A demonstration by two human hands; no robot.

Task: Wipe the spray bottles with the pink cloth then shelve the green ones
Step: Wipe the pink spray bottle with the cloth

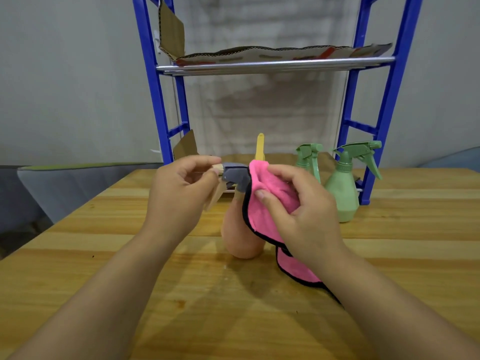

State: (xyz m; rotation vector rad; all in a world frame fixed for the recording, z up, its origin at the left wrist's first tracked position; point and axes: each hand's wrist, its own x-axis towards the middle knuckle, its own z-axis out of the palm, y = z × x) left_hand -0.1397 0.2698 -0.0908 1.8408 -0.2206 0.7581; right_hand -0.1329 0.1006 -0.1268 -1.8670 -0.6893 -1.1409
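Peach bottle (242, 237) is stood on the desk (155, 281), its grey spray head (235, 178) pinched at the nozzle by the left hand (181, 188). Pink cloth (270, 211), soft and limp, is held bunched against the head by the right hand (301, 211). Light, smooth plastic is judged likely; the neck would give the firmest hold. Two green bottles (342, 193) wait near the blue shelf (275, 64).
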